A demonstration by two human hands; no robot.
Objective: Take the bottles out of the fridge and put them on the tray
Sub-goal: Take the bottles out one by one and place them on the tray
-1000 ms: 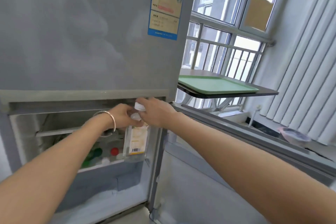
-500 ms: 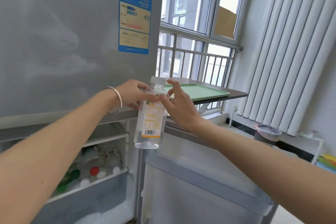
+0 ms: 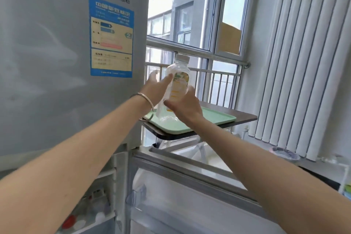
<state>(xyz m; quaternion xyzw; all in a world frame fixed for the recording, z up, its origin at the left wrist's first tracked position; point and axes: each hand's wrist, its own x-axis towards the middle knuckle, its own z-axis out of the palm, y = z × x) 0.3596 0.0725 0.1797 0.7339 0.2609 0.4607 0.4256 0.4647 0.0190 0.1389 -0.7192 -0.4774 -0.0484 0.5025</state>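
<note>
Above the green tray (image 3: 209,119) on the worktop (image 3: 245,118): clear bottle (image 3: 177,83), carried over from the fridge (image 3: 66,53) front, tilted. Right hand (image 3: 185,105) grips it; left hand (image 3: 155,89) now open, fingers spread alongside.

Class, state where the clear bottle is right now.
Centre of the head view: the clear bottle is tilted, held by the right hand over the green tray, left hand beside it.
</note>
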